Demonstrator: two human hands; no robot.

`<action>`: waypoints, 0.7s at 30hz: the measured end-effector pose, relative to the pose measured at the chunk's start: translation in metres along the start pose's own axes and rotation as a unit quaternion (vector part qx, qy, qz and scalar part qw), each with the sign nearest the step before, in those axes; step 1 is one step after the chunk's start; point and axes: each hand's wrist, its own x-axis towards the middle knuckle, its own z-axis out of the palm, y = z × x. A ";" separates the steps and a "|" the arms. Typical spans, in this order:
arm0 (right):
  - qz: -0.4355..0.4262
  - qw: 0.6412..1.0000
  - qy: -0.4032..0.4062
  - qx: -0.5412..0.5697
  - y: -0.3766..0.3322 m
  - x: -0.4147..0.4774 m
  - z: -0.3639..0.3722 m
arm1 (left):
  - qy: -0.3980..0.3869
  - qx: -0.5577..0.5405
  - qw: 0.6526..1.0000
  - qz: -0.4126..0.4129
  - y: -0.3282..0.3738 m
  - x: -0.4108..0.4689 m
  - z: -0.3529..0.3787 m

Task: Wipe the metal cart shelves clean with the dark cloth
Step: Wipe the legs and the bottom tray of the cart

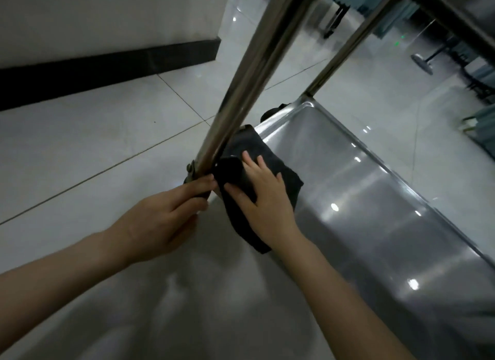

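Cloth (288,181) — partly hidden under right hand (265,199).

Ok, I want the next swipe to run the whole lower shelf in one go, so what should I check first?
1. Right hand flat on the dark cloth: ok.
2. Cloth on the lower shelf, in the corner by the post: ok.
3. Left hand grips the post's foot: ok.
4. Shelf ahead free of objects: ok.
5. Dirt left on the shelf: cannot tell, glare.
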 end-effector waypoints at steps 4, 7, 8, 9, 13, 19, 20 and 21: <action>-0.041 0.998 -0.017 -0.042 0.018 -0.064 -0.012 | -0.008 0.019 1.000 0.002 0.004 -0.003 0.000; -0.011 0.998 -0.002 -0.057 0.050 -0.126 -0.036 | -0.006 0.054 0.998 0.014 0.018 0.006 0.008; 0.006 0.998 0.012 -0.062 0.060 -0.150 -0.043 | -0.005 0.067 0.997 0.025 0.023 0.011 0.011; 0.025 0.997 0.024 -0.070 0.068 -0.172 -0.048 | -0.008 0.071 0.997 0.037 0.029 0.016 0.014; 0.061 0.991 0.049 -0.106 0.079 -0.204 -0.052 | -0.034 0.031 0.999 0.028 0.042 0.030 0.018; 0.007 0.993 0.042 -0.106 0.038 -0.101 -0.015 | -0.008 -0.034 0.996 -0.083 0.054 0.031 0.013; -0.002 0.993 0.044 -0.108 0.030 -0.086 -0.008 | -0.002 -0.043 0.994 -0.100 0.057 0.030 0.012; -0.007 0.993 0.044 -0.110 0.027 -0.076 -0.004 | 0.005 -0.048 0.992 -0.113 0.059 0.030 0.012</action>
